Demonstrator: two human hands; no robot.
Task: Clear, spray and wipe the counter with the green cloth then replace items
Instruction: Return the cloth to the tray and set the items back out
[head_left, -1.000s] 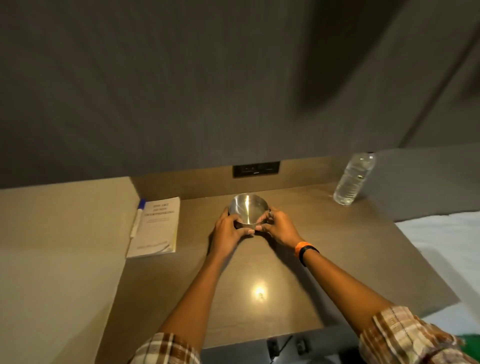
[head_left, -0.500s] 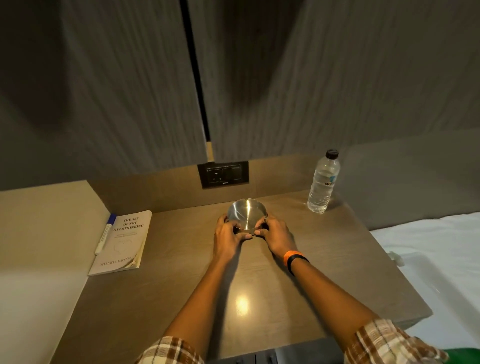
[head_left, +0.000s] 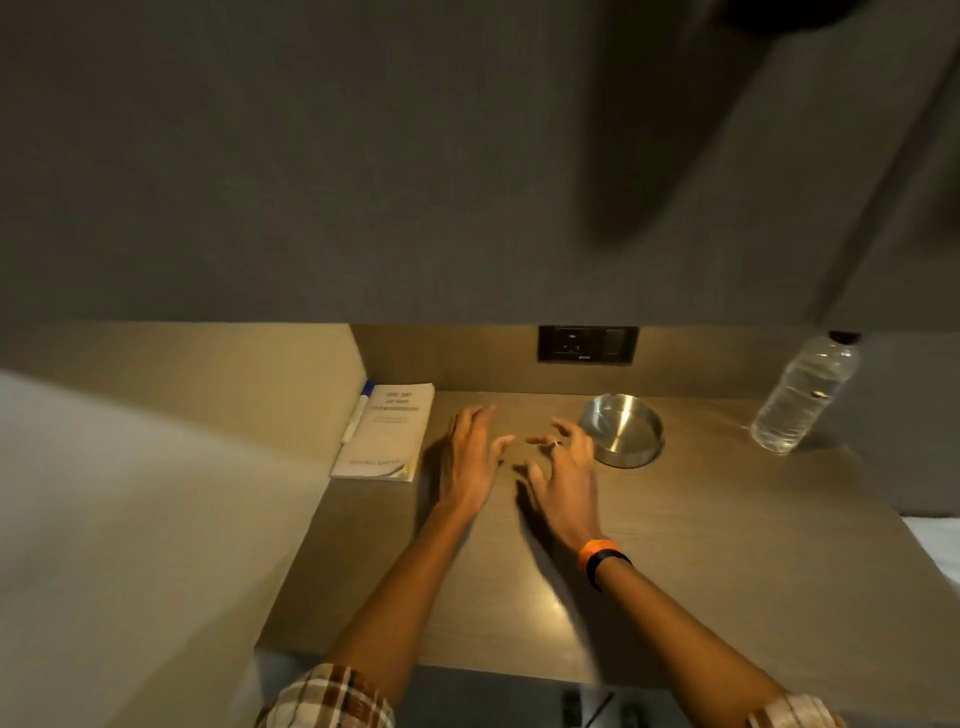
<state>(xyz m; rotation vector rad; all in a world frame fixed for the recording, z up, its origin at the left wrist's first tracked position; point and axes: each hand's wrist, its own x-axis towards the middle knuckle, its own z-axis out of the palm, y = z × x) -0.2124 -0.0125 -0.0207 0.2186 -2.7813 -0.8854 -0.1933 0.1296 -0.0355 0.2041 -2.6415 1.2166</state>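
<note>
A round steel bowl (head_left: 622, 429) stands on the brown counter (head_left: 701, 545) near the back wall. My right hand (head_left: 563, 475) hovers just left of the bowl, fingers spread, holding nothing. My left hand (head_left: 470, 457) is beside it, also spread and empty, between the bowl and a white book (head_left: 387, 431). A blue-capped marker (head_left: 357, 413) lies along the book's left edge. A clear water bottle (head_left: 802, 397) stands at the back right. The green cloth is not in view.
A black socket panel (head_left: 587, 344) sits in the back wall above the counter. A beige side panel (head_left: 156, 493) rises on the left. White bedding (head_left: 935, 540) borders the counter's right edge.
Both hands have let go of the steel bowl and moved left of it with fingers spread. The view has swung left, so the bowl now appears right of centre.
</note>
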